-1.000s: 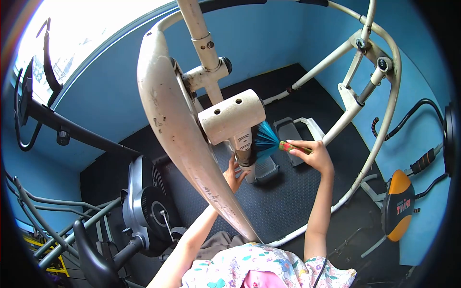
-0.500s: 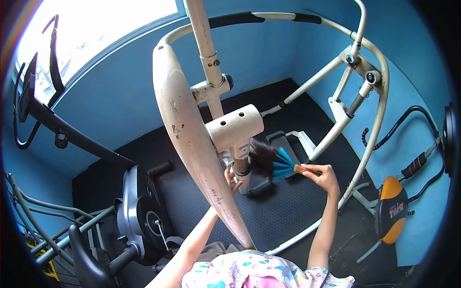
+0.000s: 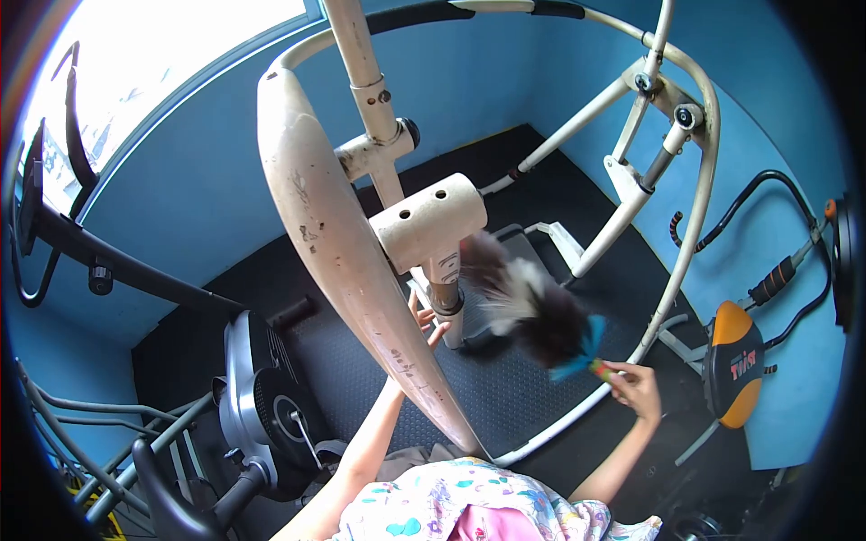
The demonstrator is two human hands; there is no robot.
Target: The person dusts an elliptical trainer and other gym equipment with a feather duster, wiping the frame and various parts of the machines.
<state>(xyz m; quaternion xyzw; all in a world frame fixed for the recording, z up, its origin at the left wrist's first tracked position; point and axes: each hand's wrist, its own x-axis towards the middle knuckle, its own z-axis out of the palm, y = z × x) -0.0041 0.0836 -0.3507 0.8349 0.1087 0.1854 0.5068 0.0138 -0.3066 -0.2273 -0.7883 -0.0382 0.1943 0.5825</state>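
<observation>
A feather duster with dark, white and blue feathers is smeared by motion to the right of the machine's upright post. My right hand is closed round its handle at the lower right. The feather tips reach close to the lower part of the white post. Partly behind the long white, scuffed machine cover, my left hand is beside the post with its fingers apart. Part of that hand is hidden by the cover.
A dark exercise bike stands at the left. White curved tubing rings the right side. An orange and black twist machine is by the blue wall. Black matting covers the floor.
My right hand has moved down and to the right with the duster, whose feathers now stretch out longer towards the post. The machine sits slightly farther left and higher in view.
</observation>
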